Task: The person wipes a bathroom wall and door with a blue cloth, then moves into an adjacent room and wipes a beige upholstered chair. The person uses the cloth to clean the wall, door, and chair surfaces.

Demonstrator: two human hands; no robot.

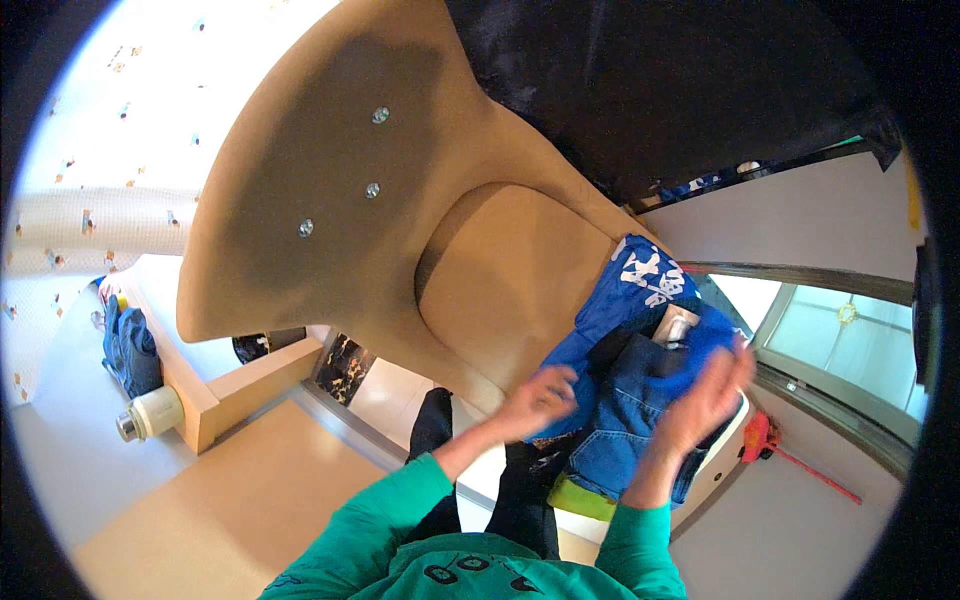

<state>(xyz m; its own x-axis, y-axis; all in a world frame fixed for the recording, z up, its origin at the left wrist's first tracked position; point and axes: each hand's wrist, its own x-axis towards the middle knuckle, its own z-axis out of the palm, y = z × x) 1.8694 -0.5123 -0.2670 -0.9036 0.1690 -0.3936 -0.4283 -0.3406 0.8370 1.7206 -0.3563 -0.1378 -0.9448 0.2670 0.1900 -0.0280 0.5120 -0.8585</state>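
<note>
My left hand (541,403) is half curled at the left edge of a blue cloth item with white lettering (606,300), blurred; whether it grips the cloth is unclear. Over the right side of the pile hovers or rests my right hand (705,401), fingers stretched upward and also blurred. Bright blue fabric (697,356) lies against it, but a hold cannot be made out. Between my hands are folded denim jeans (619,420). A pale tag or packet (679,326) shows among the darker cloth. Yellow-green fabric (581,499) sticks out beneath the jeans.
A tan upholstered chair (517,262) with shiny buttons stands before me. At left, a wooden bed frame (191,397) is beside a cream bottle (154,412) and a dark blue garment (133,349). A red-handled tool (814,472) lies at right, near a glass-paned door (840,337).
</note>
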